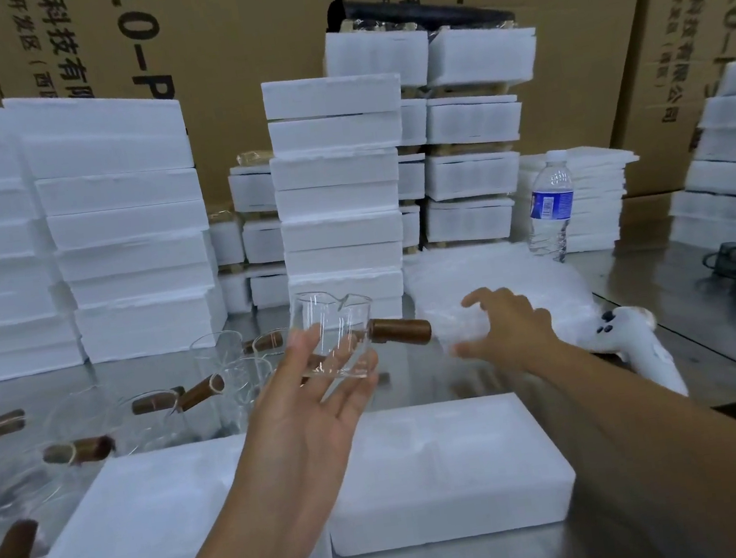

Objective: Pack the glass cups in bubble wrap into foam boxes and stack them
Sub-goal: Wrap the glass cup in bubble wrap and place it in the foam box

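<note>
My left hand holds up a clear glass cup with a brown wooden side handle that points right; the cup rests on my fingers, thumb against its side. My right hand grips a piece of bubble wrap at the near edge of a bubble wrap pile. Two white foam box halves lie in front of me, one at the left and one at the right. Several more glass cups with wooden handles lie on the steel table at the left.
Stacks of white foam boxes stand at the left, the centre and the far right. A water bottle stands behind the bubble wrap. A white handheld device lies right of my arm. Cardboard cartons form the back wall.
</note>
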